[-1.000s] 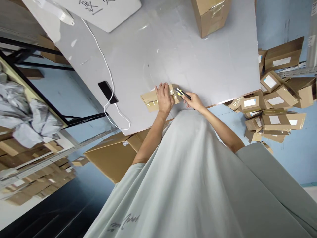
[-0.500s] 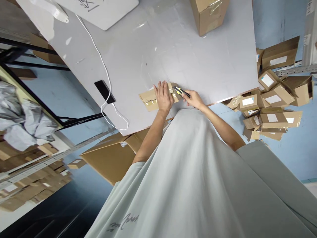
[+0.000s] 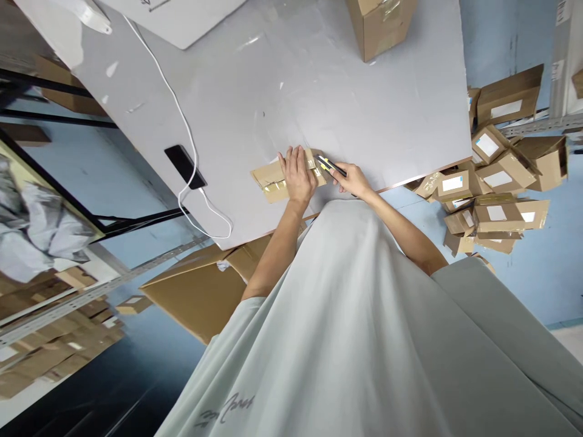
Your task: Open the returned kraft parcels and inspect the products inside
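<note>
A small, flat cardboard box [image 3: 267, 182] with shiny tape lies near the table's front edge. My left hand [image 3: 298, 176] rests across its top, fingers stretched out, covering the middle of it. In my right hand [image 3: 354, 180] is a black and yellow utility knife [image 3: 330, 165], gripped by its handle. The knife's tip points left, at the right end of the box; whether the blade touches the cardboard I cannot tell.
On the grey table [image 3: 387, 115] are a black phone [image 3: 184, 165], a white cable [image 3: 170, 91] and a taped carton [image 3: 385, 30]. Opened boxes [image 3: 496, 176] pile up on the right-hand floor. A large open carton [image 3: 191, 297] stands below the front edge, left of me.
The view has shifted slightly, so the table and its things sit a little further left and up. Both hands keep nearly the same places by the box, the knife still at its right end.
</note>
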Available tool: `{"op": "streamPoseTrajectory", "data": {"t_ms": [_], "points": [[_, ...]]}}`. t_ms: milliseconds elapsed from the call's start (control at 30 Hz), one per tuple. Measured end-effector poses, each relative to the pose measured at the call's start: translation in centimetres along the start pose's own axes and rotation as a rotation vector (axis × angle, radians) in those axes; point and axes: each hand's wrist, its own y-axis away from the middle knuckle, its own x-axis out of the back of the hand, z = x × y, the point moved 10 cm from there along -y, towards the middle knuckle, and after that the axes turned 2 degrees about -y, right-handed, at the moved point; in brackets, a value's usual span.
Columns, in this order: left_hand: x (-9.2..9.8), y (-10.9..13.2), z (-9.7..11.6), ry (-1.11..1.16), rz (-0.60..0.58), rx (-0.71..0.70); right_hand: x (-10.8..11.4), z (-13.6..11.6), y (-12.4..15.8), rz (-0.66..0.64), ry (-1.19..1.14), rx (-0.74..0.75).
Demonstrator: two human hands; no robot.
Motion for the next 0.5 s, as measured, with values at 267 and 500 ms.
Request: {"op": "streamPoseTrajectory", "data": {"t_ms": [267,500], "points": [[0.1,-0.1,-0.1,0.012,0.024,-0.021,0.1,0.4,0.2,0.008,0.015,-0.012],[0.4,0.2,0.6,0.027,0.032,-0.019,0.9,-1.6,0.1,-0.026,0.184,0.047]]}}
